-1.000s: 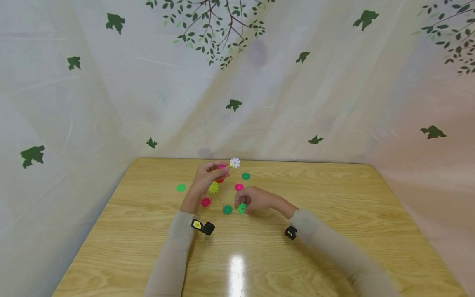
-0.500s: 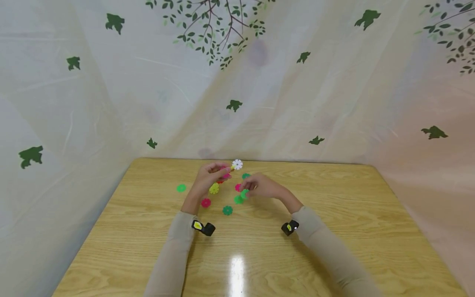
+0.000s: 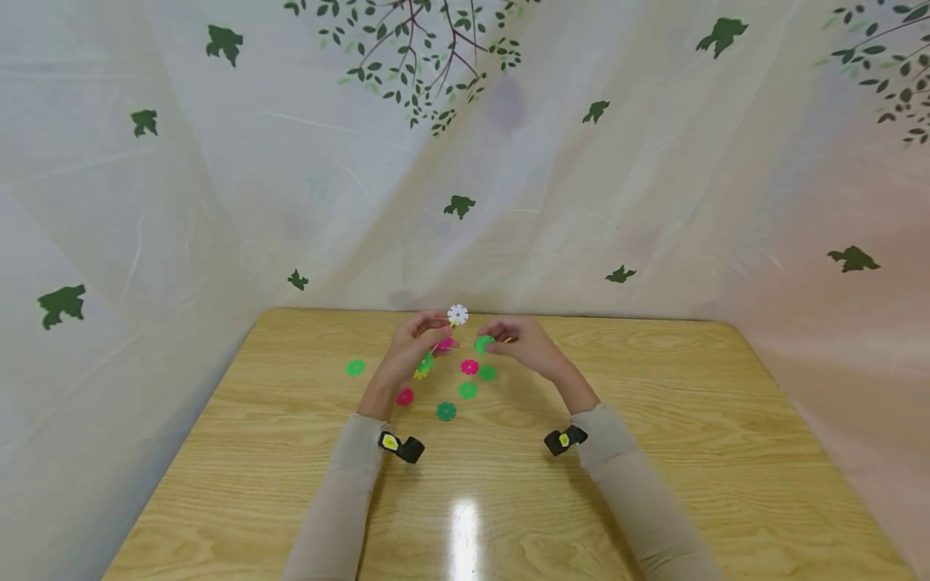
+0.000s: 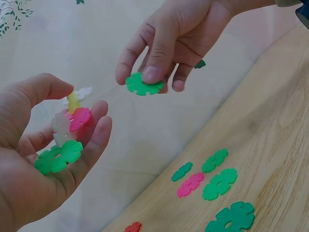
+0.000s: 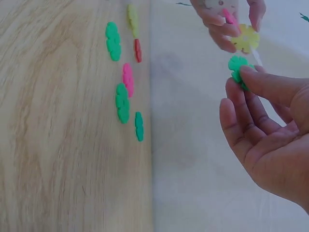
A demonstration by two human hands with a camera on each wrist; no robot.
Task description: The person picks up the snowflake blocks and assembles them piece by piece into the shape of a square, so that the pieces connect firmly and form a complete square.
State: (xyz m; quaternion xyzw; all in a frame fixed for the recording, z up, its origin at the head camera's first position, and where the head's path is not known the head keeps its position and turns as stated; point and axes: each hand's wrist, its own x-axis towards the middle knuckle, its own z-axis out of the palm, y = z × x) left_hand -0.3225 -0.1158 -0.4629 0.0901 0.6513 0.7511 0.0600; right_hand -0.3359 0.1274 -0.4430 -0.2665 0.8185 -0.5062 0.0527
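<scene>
My left hand (image 3: 407,347) pinches a small chain of joined flower-shaped plastic discs above the table. A white disc (image 3: 458,315) is at its tip, followed by a yellow disc (image 5: 247,39), a pink disc (image 4: 80,119), a whitish disc (image 4: 62,129) and a green disc (image 4: 59,157) near the palm. To the right, my right hand (image 3: 530,351) holds a single green disc (image 4: 145,86) between thumb and fingers, raised and apart from the chain. In the right wrist view the chain is partly hidden by the left fingers.
Loose discs lie on the wooden table (image 3: 654,452): a pink one (image 3: 469,366), two light green ones beneath the right hand, a dark green one (image 3: 446,411), a magenta one (image 3: 404,397) and a green one (image 3: 355,367) at left. A printed cloth (image 3: 538,242) hangs behind.
My right hand has risen from the tabletop and moved away from me with the green disc. The left hand has turned slightly, bringing its green disc into view.
</scene>
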